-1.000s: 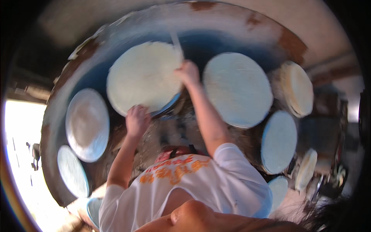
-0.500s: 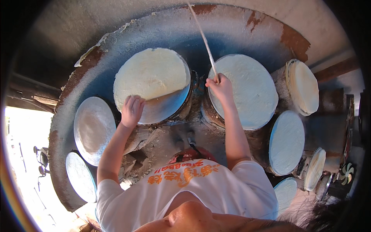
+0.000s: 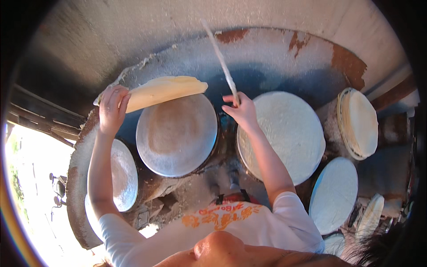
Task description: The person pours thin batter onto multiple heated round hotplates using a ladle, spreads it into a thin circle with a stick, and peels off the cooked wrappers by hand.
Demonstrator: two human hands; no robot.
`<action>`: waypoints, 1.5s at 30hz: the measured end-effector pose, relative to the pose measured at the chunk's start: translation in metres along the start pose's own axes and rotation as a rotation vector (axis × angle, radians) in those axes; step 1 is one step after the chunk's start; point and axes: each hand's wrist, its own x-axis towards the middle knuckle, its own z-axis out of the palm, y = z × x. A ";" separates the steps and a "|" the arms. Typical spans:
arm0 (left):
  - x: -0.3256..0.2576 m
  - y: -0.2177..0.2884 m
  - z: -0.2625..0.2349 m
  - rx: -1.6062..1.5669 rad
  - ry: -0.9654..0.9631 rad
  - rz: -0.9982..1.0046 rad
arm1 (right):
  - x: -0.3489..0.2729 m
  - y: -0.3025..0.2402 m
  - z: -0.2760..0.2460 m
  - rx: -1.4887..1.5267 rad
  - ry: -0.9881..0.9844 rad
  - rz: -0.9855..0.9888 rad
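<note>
A: Head view. Left hand (image 3: 112, 109)?
B: Closed on crepe (image 3: 162, 91) edge, lifted clear above bare pan (image 3: 176, 135).
A: Right hand (image 3: 240, 111)?
B: Fist around stick (image 3: 221, 58) (angled up), beside covered pan (image 3: 284, 133).

Left hand (image 3: 112, 108) raised, gripping; right hand (image 3: 240, 111) clenched.

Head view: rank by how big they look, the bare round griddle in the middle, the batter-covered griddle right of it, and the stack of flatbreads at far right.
1. Batter-covered griddle
2. Bare round griddle, only slightly smaller, so the fisheye bend makes this order unsure
3. Stack of flatbreads, clearly smallest
</note>
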 end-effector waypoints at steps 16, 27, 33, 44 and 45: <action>0.124 0.179 -0.025 -0.610 -0.203 -0.066 | -0.139 -0.031 -0.158 0.157 0.246 0.131; 0.410 0.512 0.075 -0.534 -0.039 0.367 | -0.248 0.031 -0.473 0.172 0.941 0.051; 0.441 0.642 0.098 -0.406 0.552 0.641 | -0.214 0.107 -0.648 0.124 1.172 0.421; 0.329 0.530 0.149 -0.133 0.086 0.518 | -0.184 0.241 -0.681 -0.375 1.210 0.697; 0.319 0.518 0.148 -0.133 0.077 0.457 | -0.189 0.233 -0.684 -0.550 1.216 0.736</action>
